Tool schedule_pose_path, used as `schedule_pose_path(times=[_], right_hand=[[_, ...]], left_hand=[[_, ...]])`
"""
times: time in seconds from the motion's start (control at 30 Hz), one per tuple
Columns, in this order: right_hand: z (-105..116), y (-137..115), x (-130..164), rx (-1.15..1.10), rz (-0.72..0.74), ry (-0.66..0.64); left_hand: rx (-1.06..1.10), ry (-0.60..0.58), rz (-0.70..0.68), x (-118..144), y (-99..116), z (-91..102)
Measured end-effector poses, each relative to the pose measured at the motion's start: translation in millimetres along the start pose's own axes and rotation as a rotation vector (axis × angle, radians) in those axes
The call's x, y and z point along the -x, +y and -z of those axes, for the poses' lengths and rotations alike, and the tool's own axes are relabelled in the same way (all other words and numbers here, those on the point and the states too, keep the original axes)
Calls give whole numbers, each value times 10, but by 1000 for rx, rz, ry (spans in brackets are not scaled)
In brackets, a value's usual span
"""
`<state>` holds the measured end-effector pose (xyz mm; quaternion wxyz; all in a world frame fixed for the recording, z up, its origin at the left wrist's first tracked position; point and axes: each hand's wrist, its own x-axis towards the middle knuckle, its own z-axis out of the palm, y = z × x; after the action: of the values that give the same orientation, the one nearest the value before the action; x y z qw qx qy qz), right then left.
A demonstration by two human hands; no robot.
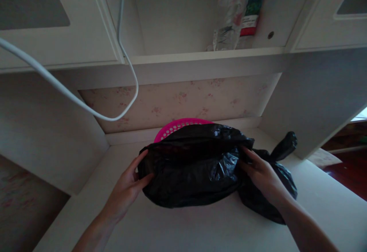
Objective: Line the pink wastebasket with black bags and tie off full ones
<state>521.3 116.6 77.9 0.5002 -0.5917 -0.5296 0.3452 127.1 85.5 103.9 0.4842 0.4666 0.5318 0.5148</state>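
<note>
A black plastic bag [192,168] lies crumpled over a pink perforated basket [177,125] on a white desk [183,229]. My left hand [129,185] grips the bag's left edge, thumb on top. Over on the other side, my right hand [259,173] holds the bag's right edge with fingers curled into the plastic. A second black bag [282,175], with a twisted tail sticking up, sits just behind and to the right of my right hand. Most of the basket is hidden under the bag.
A white cable [86,105] hangs in a loop from the upper shelf on the left. Plastic bottles [233,15] stand on the shelf above. Cabinet walls close in on both sides; the desk's right edge drops to a dark red floor [349,172].
</note>
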Motion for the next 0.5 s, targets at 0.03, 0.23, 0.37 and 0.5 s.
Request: schedule_pose_path(times=[0.03, 0.23, 0.37, 0.5], right_hand=[[-20, -3, -16, -17, -20, -80], [185, -69, -23, 34, 86, -47], [269, -229, -36, -81, 104, 199], [141, -431, -256, 24, 135, 125]], left_hand=[[-21, 6, 37, -38, -20, 8], [105, 162, 78, -272, 25, 116], [142, 198, -92, -432, 262, 36], [-93, -14, -141, -691, 461, -130]])
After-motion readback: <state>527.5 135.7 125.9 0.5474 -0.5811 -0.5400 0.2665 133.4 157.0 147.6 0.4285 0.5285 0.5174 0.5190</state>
